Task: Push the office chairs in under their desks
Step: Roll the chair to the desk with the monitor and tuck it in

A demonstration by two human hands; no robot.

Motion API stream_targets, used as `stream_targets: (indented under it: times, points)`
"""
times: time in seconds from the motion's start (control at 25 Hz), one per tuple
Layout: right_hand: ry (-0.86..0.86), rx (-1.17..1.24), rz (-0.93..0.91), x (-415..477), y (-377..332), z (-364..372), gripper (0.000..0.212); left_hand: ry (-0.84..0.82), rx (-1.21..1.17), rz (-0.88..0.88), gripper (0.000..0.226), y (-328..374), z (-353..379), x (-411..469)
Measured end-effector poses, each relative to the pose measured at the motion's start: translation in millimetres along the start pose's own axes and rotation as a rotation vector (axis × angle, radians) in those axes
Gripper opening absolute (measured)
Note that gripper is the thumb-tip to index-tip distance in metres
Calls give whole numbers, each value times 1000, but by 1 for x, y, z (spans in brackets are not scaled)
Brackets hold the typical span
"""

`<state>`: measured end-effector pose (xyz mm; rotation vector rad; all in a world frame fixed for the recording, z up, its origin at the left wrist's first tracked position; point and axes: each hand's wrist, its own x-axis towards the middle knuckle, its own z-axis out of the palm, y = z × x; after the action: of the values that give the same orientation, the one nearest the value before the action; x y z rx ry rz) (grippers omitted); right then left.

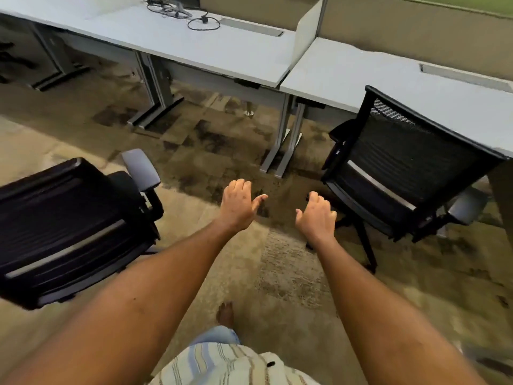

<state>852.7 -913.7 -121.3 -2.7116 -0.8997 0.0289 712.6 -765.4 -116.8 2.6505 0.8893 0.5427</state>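
Note:
Two black mesh office chairs stand on the carpet. The left chair (69, 226) sits well back from the long grey desk (172, 43), its grey armrest towards the desk. The right chair (410, 168) stands with its back against the edge of the right desk (361, 70), its seat partly under it. My left hand (238, 207) and my right hand (316, 215) are stretched out in front of me between the two chairs, over the floor. Both hold nothing, fingers loosely curled, and touch neither chair.
Cables (177, 12) lie on the long desk. A white divider panel (308, 31) separates the two desks. Metal desk legs (280, 140) stand on the patterned carpet between the chairs. My bare foot (225, 314) shows below.

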Motion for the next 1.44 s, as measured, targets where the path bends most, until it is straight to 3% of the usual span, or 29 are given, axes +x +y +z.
stream_targets:
  times: [0.28, 0.48, 0.72, 0.88, 1.08, 1.2, 1.28, 1.44]
  points:
    - [-104, -5, -193, -72, -96, 29, 52, 47, 16, -184, 50, -68, -55, -105]
    - [-105, 59, -397, -115, -225, 43, 47, 284, 62, -342, 42, -153, -134, -168]
    - [21, 239, -576, -172, -409, 37, 49, 495, 160, -480, 41, -284, -255, -241]
    - [136, 251, -698, -197, -488, 31, 70, 552, 313, -494, 54, -344, -308, -270]
    - [88, 17, -804, -191, -528, 34, 82, 300, 335, -653, 103, -390, -328, -269]
    - [10, -89, -789, -176, -533, 41, 76, 282, 340, -671, 105, -402, -325, -259]
    - [-6, -126, -798, -167, -540, 49, 62, 338, 387, -672, 102, -406, -322, -252]
    - [100, -123, -808, -149, -555, 59, 33, 388, 417, -681, 100, -415, -325, -231]
